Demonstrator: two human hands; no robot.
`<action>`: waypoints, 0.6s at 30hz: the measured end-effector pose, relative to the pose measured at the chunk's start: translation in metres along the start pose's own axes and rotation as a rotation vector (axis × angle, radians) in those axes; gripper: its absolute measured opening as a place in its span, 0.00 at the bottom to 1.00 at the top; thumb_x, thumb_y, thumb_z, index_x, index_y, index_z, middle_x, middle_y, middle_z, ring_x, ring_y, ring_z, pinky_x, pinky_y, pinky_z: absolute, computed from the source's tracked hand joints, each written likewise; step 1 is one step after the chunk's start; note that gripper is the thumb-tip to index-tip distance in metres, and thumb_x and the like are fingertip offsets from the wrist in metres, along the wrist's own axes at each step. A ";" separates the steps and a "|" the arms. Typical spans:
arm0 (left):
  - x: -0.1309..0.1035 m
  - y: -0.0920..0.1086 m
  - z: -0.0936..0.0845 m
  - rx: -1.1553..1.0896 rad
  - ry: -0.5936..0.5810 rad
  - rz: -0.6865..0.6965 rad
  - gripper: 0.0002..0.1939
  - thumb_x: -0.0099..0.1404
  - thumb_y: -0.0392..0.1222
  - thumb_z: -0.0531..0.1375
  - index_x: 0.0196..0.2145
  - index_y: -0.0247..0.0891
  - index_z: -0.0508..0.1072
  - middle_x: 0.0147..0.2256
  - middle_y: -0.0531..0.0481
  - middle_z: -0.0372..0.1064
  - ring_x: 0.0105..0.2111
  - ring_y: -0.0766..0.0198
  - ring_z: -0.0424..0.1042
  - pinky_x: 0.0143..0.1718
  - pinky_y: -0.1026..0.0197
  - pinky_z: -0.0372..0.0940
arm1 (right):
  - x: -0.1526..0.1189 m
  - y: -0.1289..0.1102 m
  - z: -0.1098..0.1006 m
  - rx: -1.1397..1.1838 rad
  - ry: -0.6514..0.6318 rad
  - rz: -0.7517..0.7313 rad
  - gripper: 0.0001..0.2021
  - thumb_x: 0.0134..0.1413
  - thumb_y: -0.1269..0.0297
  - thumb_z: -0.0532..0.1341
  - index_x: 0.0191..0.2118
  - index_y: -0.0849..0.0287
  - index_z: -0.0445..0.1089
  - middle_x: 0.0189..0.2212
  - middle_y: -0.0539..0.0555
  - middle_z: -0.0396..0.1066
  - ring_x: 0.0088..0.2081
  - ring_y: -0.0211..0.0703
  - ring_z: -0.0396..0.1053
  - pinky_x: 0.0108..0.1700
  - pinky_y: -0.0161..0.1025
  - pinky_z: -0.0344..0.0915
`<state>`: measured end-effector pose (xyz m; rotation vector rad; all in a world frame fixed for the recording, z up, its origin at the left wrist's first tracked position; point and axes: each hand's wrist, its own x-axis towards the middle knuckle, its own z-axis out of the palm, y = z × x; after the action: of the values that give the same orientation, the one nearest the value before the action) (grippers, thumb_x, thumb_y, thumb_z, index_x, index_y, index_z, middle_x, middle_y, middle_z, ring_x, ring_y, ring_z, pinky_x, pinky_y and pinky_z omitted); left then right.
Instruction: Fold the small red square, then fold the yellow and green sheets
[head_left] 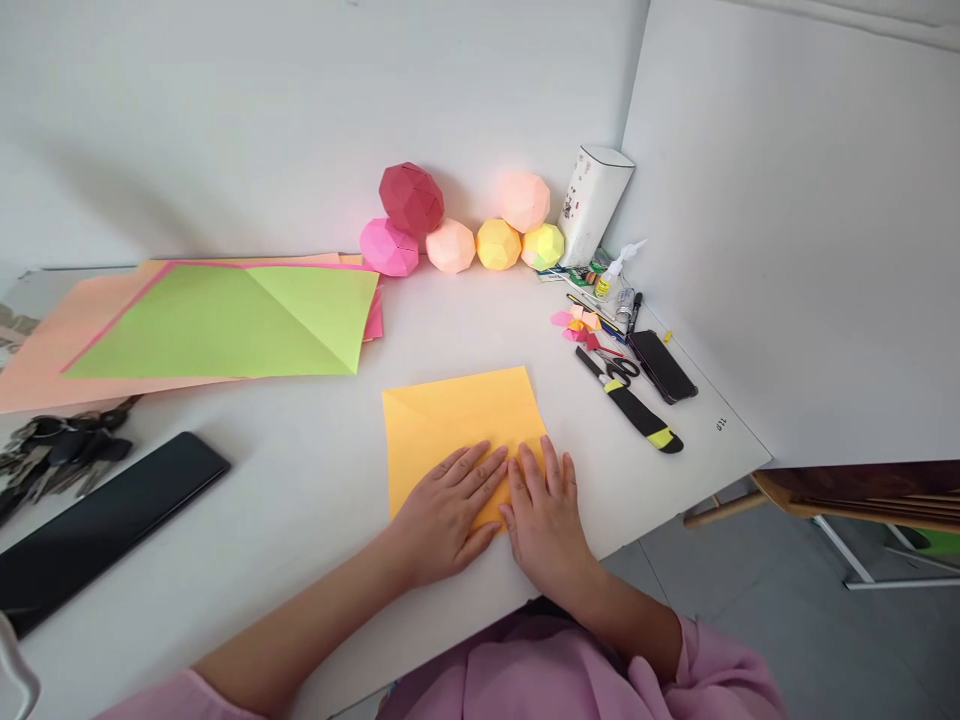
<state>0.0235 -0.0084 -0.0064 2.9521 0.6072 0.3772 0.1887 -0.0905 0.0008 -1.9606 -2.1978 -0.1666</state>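
A yellow-orange sheet of paper [450,410] lies flat on the white table, with a faint crease near its upper left corner. My left hand [454,510] rests palm down on its lower middle, fingers stretched out. Beside it, my right hand [546,510] presses on the sheet's lower right part with fingers extended. The fingertips of both hands come close together, touching or nearly so. Beneath the hands, the lower right corner of the sheet is hidden.
Green paper [307,320] lies over peach sheets [45,345] at left, near keys [67,450] and a black slab-like device [112,530]. Faceted paper balls [411,198] line the wall by a white box [596,205]. A utility knife [634,405], scissors [621,372] and phone [664,366] lie right.
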 end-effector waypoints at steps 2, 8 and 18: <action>-0.001 0.000 0.001 0.010 -0.003 -0.001 0.33 0.70 0.55 0.46 0.65 0.31 0.50 0.65 0.45 0.46 0.65 0.50 0.44 0.63 0.50 0.47 | -0.002 0.009 -0.003 -0.016 -0.036 0.011 0.22 0.64 0.63 0.49 0.59 0.68 0.61 0.62 0.63 0.56 0.66 0.66 0.40 0.62 0.65 0.45; -0.001 0.000 0.001 0.003 -0.013 -0.015 0.33 0.70 0.55 0.45 0.66 0.32 0.49 0.66 0.46 0.45 0.66 0.51 0.44 0.64 0.51 0.44 | -0.014 0.044 -0.014 -0.039 -0.060 0.098 0.22 0.64 0.65 0.49 0.60 0.67 0.61 0.63 0.65 0.54 0.66 0.67 0.39 0.60 0.65 0.51; -0.001 0.000 0.001 -0.025 -0.042 -0.035 0.34 0.70 0.56 0.45 0.66 0.35 0.47 0.66 0.47 0.46 0.66 0.52 0.44 0.64 0.51 0.44 | -0.021 0.067 -0.009 0.276 0.300 0.135 0.14 0.62 0.72 0.50 0.47 0.62 0.71 0.49 0.64 0.69 0.57 0.53 0.62 0.54 0.56 0.66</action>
<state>0.0223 -0.0085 -0.0073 2.9138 0.6441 0.3165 0.2580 -0.1049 0.0023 -1.7927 -1.7902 -0.1206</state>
